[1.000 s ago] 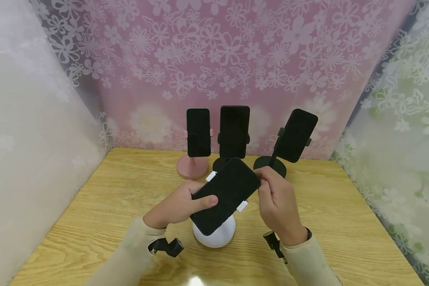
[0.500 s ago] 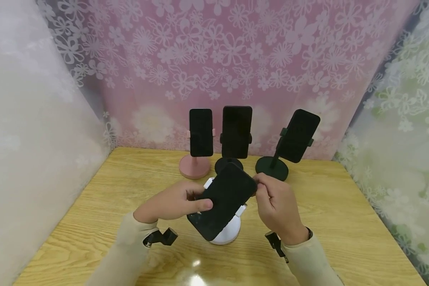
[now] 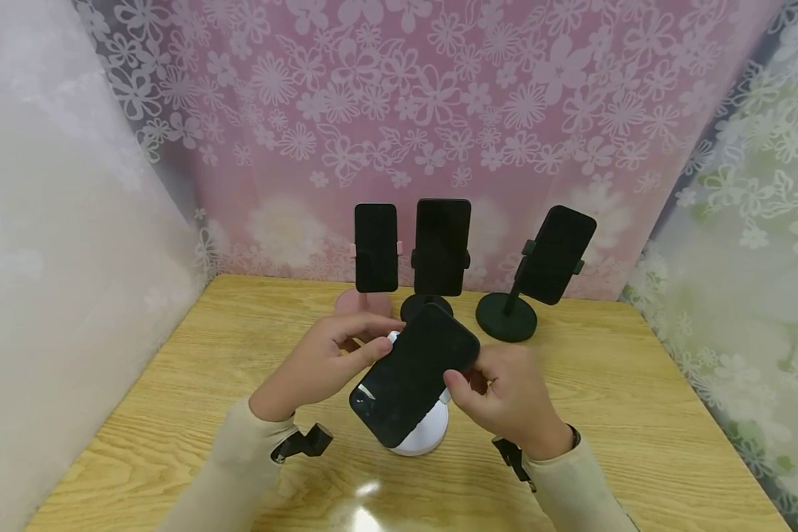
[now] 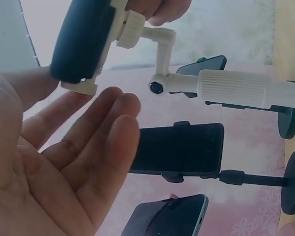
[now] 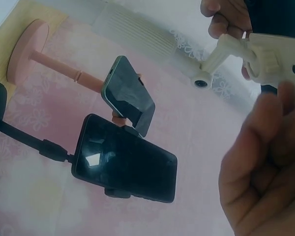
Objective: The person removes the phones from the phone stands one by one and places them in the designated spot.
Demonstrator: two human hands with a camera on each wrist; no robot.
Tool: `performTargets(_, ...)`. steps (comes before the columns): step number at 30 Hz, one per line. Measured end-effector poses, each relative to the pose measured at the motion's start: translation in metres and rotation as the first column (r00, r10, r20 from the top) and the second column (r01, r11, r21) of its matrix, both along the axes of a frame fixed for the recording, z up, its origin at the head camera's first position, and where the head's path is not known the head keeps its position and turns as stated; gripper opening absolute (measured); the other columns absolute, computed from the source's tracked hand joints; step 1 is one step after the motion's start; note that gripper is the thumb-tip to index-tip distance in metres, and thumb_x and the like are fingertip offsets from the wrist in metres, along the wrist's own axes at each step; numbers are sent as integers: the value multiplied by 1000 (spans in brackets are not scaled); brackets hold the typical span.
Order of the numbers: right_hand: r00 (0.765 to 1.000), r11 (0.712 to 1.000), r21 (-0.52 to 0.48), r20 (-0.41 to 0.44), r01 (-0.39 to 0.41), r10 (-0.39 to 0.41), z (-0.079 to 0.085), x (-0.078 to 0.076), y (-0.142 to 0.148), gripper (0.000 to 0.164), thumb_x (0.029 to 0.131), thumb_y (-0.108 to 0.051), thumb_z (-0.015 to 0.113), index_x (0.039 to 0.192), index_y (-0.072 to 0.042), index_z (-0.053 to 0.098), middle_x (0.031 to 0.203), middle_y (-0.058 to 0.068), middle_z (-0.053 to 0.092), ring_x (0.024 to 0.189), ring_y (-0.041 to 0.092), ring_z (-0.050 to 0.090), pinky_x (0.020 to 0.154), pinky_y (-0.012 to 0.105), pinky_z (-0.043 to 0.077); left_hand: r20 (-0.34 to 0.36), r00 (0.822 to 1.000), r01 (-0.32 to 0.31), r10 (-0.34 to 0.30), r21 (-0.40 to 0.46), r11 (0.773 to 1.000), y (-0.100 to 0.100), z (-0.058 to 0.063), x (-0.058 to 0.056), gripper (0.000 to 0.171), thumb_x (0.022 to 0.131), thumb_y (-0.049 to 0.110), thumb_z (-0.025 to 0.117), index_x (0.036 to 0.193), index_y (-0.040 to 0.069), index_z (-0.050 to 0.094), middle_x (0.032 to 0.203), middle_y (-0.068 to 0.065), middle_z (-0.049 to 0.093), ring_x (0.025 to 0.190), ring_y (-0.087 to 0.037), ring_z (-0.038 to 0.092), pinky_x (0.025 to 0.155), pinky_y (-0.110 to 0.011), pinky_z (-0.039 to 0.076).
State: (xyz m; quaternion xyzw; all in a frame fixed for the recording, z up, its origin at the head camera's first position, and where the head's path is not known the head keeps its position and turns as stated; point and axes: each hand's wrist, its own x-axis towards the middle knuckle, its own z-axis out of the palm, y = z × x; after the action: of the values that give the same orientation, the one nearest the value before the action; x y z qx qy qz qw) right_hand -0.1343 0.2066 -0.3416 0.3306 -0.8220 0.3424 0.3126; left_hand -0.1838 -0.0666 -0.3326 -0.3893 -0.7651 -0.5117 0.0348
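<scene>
A black phone (image 3: 412, 384) lies tilted in the clamp of a white phone stand, whose round base (image 3: 428, 432) shows below it. My left hand (image 3: 312, 366) pinches the clamp's white left arm (image 3: 393, 337) between thumb and index finger; its other fingers curve loosely beneath in the left wrist view. My right hand (image 3: 515, 395) holds the opposite side, thumb on the phone's edge by the right clamp arm (image 3: 445, 397), fingers behind. The stand's ribbed stem (image 4: 231, 88) and hinge joint (image 4: 160, 83) show in the left wrist view. The right wrist view shows the clamp's white back (image 5: 265, 64).
Behind stand a pink phone stand (image 3: 352, 299), a black one (image 3: 408, 304) and a dark green one (image 3: 505, 321), each holding a phone. All rest on a wooden table (image 3: 239, 369). A pink floral curtain (image 3: 399, 111) hangs behind, with pale panels at both sides.
My left hand has moved from the phone's lower face up to the left clamp arm. My right hand has shifted from the phone's upper corner to the right clamp side, thumb now in front.
</scene>
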Motion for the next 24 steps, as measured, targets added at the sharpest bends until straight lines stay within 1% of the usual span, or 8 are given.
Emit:
performTargets(2, 1000, 999, 36, 13, -28, 28, 0, 0, -1, 24, 84, -16, 72, 63, -21, 62, 56, -13, 46, 51, -2, 41, 43, 14, 32, -5, 1000, -2, 2, 4, 1000, 2, -1, 0, 28, 103, 22, 67, 130, 18, 73, 113, 7, 71, 92, -11, 69, 76, -35, 59)
performTargets(7, 999, 997, 65, 13, -52, 51, -1, 0, -3, 31, 83, -12, 71, 58, -24, 56, 54, -14, 43, 49, -4, 38, 44, 12, 28, 12, 1000, 0, 0, 5, 1000, 3, 0, 0, 32, 103, 22, 66, 135, 18, 70, 114, 6, 72, 93, -12, 69, 75, -33, 58)
performTargets(12, 998, 997, 61, 15, -55, 54, -1, -1, -4, 34, 83, -11, 69, 56, -24, 54, 53, -14, 42, 49, -5, 37, 44, 12, 27, 30, 1000, 3, -2, -9, 1000, 2, 2, 1, 29, 104, 20, 65, 132, 15, 72, 94, 6, 70, 82, -23, 66, 72, -31, 57)
performTargets(15, 998, 996, 63, -1, -56, 56, -1, -2, -5, 36, 84, -11, 68, 55, -25, 52, 52, -14, 42, 49, -5, 37, 43, 12, 25, 52, 999, 6, -5, -14, 1000, 1, 3, 2, 29, 105, 21, 64, 132, 13, 71, 89, 5, 69, 77, -27, 63, 70, -31, 56)
performTargets(16, 998, 996, 63, -5, -58, 59, -2, -3, -5, 36, 84, -11, 67, 55, -25, 51, 52, -14, 41, 48, -5, 36, 44, 12, 25, 59, 998, 7, -6, -18, 1000, 1, 3, 2, 29, 105, 21, 64, 132, 13, 71, 90, 4, 69, 76, -28, 63, 70, -31, 56)
performTargets(19, 998, 996, 61, -7, -64, 64, -3, -4, -4, 39, 85, -12, 66, 53, -25, 49, 52, -14, 40, 48, -5, 35, 44, 12, 23, 79, 997, 7, -5, -27, 1000, 1, 4, 3, 28, 105, 23, 64, 130, 14, 73, 109, 3, 74, 77, -29, 62, 68, -30, 55)
performTargets(22, 998, 996, 56, 6, -69, 69, -4, -4, -3, 44, 88, -12, 64, 51, -24, 45, 51, -13, 37, 48, -6, 32, 43, 12, 20, 88, 996, 3, 1, -40, 999, 1, 5, 3, 25, 104, 23, 65, 127, 16, 74, 127, 2, 72, 78, -27, 64, 68, -30, 54)
performTargets(24, 997, 996, 53, 21, -69, 68, -5, -4, -1, 45, 89, -11, 63, 50, -22, 43, 51, -13, 36, 48, -6, 30, 43, 12, 19, 90, 996, 6, -2, -44, 999, 2, 5, 4, 23, 103, 22, 67, 125, 17, 74, 126, 3, 72, 80, -22, 65, 70, -31, 55)
